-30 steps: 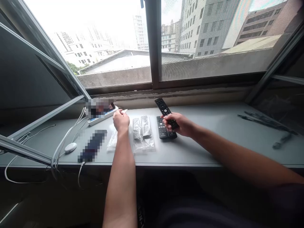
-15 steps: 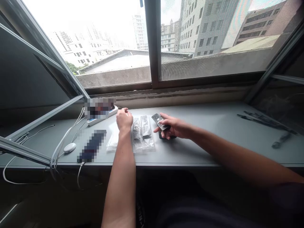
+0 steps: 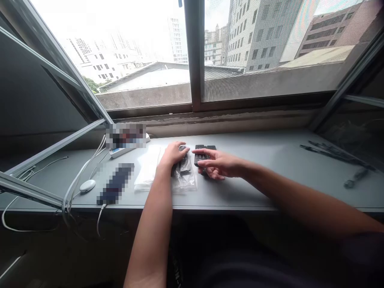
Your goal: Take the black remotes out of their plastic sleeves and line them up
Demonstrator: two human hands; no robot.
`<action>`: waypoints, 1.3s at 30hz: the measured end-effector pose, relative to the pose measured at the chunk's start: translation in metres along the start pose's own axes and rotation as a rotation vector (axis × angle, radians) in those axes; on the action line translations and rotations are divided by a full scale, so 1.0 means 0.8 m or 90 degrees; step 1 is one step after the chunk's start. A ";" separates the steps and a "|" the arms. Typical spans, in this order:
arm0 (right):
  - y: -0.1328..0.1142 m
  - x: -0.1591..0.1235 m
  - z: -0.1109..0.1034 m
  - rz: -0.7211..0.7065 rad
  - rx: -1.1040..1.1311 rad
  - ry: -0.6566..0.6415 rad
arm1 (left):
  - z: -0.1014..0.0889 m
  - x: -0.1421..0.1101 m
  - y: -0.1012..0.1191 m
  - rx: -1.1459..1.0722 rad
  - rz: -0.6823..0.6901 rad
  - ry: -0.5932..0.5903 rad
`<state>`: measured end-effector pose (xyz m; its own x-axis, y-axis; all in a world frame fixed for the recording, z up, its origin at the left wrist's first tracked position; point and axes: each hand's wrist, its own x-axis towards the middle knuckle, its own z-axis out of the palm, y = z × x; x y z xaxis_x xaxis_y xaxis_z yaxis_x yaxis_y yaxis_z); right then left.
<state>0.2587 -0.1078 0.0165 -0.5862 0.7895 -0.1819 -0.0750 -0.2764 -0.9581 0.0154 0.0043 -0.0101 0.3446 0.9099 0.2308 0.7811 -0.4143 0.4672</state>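
My left hand reaches over two wrapped remote controls in clear plastic bags; its thumb and fingers are apart at the far end of the right-hand wrapped remote. The other wrapped one lies mostly hidden under this hand. To the left is a stack of clear plastic bags. My right hand is open, fingers stretched leftward over the black remote controls lying side by side on the table. It covers their near ends, so whether it touches them I cannot tell.
A white power strip, a blurred dark object with a white cable, and a round white object are at left. Black strap-like items lie at right. Metal frame bars rise at left, before the window.
My right hand has lowered the remote it held onto the others and its fingers have opened. My left hand has moved right, from the plastic bags to the wrapped remotes.
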 end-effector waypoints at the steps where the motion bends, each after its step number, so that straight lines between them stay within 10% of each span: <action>1: 0.001 0.001 -0.001 -0.001 -0.002 -0.003 | 0.000 0.000 -0.001 0.002 -0.005 -0.007; 20: 0.009 0.004 -0.008 0.067 -0.002 -0.115 | 0.004 0.007 -0.011 -0.020 0.007 -0.024; 26: 0.006 0.006 -0.009 -0.015 -0.068 -0.031 | 0.002 0.004 -0.007 -0.014 0.021 -0.026; 32: 0.014 0.011 -0.019 -0.324 -0.491 0.279 | 0.001 0.002 -0.008 -0.025 0.026 -0.054; 39: 0.037 0.026 -0.037 -0.270 -0.732 0.230 | 0.010 0.009 -0.013 -0.001 0.027 -0.042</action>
<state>0.2684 -0.0836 -0.0224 -0.4227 0.8526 0.3071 0.6427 0.5210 -0.5618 0.0142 0.0152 -0.0200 0.4114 0.8905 0.1941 0.7644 -0.4531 0.4587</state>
